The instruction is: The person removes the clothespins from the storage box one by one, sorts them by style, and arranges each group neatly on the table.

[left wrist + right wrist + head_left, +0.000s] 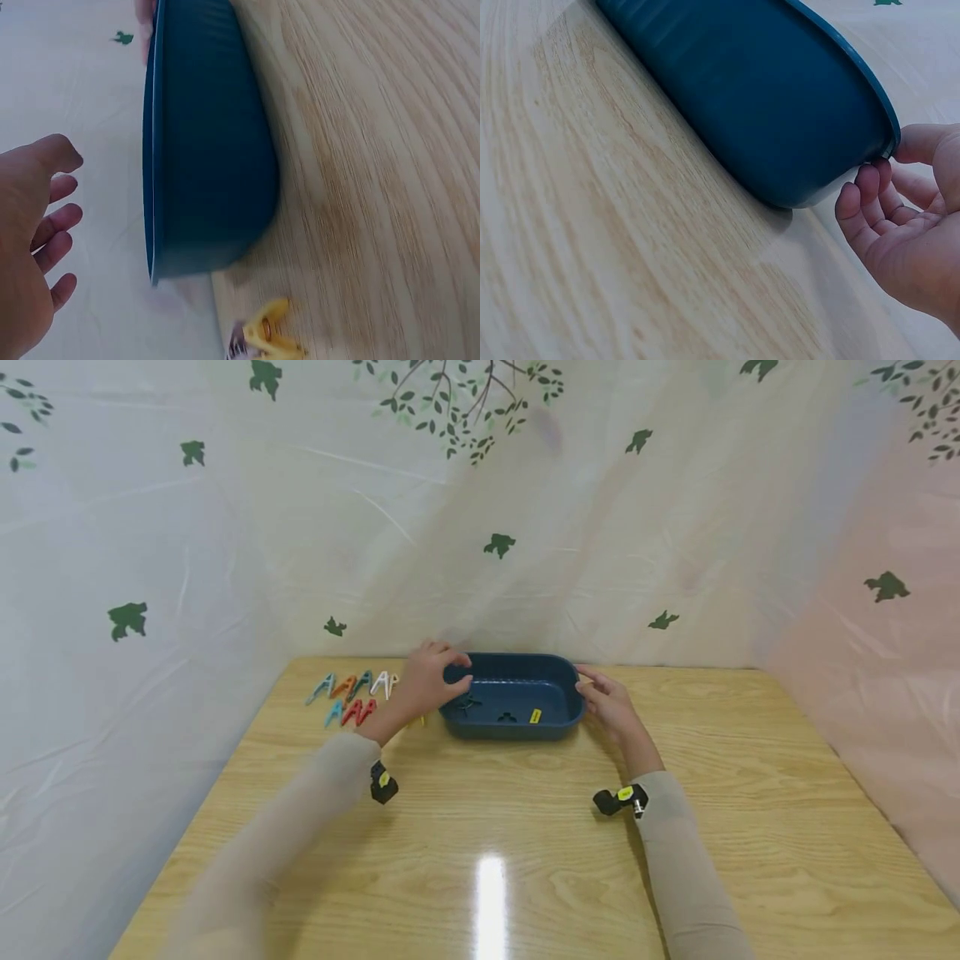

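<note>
A dark blue oblong plastic basin (510,729) sits on the wooden table by the back wall. My right hand (611,706) pinches its right-end rim between thumb and fingers, as the right wrist view shows with the basin wall (765,90). My left hand (427,681) hovers at the basin's left end, its fingers apart and holding nothing. In the left wrist view that hand (30,232) stays clear of the basin side (210,142). Inside the basin are a yellow label (536,716) and small dark shapes I cannot identify.
Several coloured clothespins lie in two rows left of the basin, among them a red clothespin (367,711) and a white clothespin (381,684). A yellow clothespin (270,330) is partly hidden behind my left arm in the head view. A leaf-patterned sheet (570,527) hangs behind the table.
</note>
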A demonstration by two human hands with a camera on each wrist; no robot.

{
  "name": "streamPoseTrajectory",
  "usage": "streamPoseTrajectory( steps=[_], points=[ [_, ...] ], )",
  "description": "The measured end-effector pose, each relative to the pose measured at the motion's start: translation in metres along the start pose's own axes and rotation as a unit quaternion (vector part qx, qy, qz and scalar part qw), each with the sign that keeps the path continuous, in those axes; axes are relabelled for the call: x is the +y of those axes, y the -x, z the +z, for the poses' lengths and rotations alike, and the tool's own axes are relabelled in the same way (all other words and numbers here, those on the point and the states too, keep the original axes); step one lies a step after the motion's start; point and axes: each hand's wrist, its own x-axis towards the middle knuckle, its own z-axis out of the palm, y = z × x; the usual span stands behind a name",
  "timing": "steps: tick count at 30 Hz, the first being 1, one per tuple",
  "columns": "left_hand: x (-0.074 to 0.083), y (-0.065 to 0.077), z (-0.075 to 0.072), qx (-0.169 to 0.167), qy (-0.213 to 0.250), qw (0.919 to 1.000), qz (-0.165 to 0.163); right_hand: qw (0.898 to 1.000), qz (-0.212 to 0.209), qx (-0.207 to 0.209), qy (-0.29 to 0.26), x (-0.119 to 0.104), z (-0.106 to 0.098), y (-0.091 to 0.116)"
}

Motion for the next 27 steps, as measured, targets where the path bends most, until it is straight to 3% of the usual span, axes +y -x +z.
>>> streamPoseTrajectory(
  steps=[5,11,18,23,27],
  points=[
    [0.017,-0.014,0.019,-0.064,-0.01,0.9977,0.022,1.0,-0.011,-0.002,-0.006,-0.001,-0.001,0.002],
    [0.035,-0.025,0.036,-0.13,0.003,0.9914,0.02,1.0,-0.017,-0.005,-0.015,-0.002,-0.001,0.002],
    [0.047,-0.036,0.054,-0.215,0.003,0.9764,0.011,1.0,-0.009,-0.007,-0.005,-0.006,0.001,0.004],
    [0.05,-0.041,0.062,-0.253,-0.006,0.9672,0.02,1.0,0.007,-0.013,-0.005,-0.018,0.003,0.01],
    [0.055,-0.045,0.068,-0.281,-0.019,0.9592,0.024,1.0,0.007,-0.006,-0.012,-0.013,0.001,0.007]
  ],
)
